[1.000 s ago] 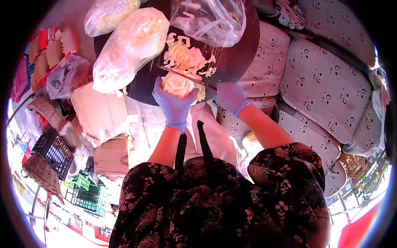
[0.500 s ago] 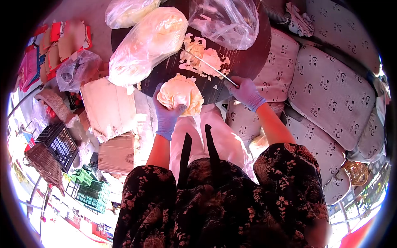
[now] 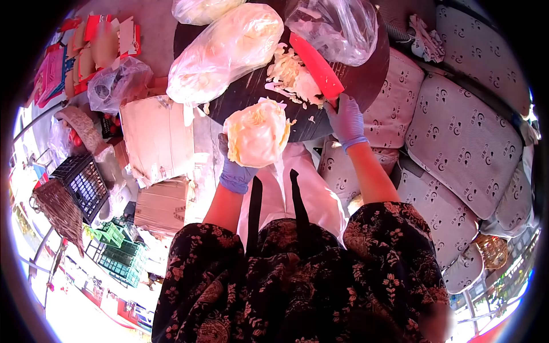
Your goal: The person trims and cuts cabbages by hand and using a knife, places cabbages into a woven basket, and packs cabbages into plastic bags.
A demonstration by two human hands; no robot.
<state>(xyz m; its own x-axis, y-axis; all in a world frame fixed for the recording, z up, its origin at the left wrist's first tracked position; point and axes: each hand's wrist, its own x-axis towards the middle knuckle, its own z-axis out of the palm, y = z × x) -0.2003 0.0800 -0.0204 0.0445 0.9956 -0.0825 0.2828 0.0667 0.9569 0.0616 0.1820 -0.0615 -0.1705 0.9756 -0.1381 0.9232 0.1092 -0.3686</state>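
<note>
My left hand [image 3: 235, 168], in a bluish glove, holds a pale leafy head, cabbage-like [image 3: 257, 134], from below and the left, near the round dark table's edge. My gloved right hand [image 3: 346, 121] is closed round the handle of a knife [image 3: 316, 67], whose broad blade shows flat and red, pointing up and left. Pale leaf scraps [image 3: 293, 75] lie in a pile on the dark tabletop [image 3: 240, 97], partly beside and behind the blade. The held head hides most of my left fingers.
A long plastic-wrapped bundle [image 3: 226, 51] lies on the table's left, with a clear plastic bag [image 3: 337, 28] at its back right. Patterned cushions [image 3: 463, 137] fill the right side. Cardboard [image 3: 157, 140], a black crate [image 3: 84, 186] and green crates [image 3: 123, 260] stand at left.
The knife has left the leafy head, and its blade has turned flat above the scraps. My left hand has turned the head and brought it clear of the pile. The view has shifted slightly.
</note>
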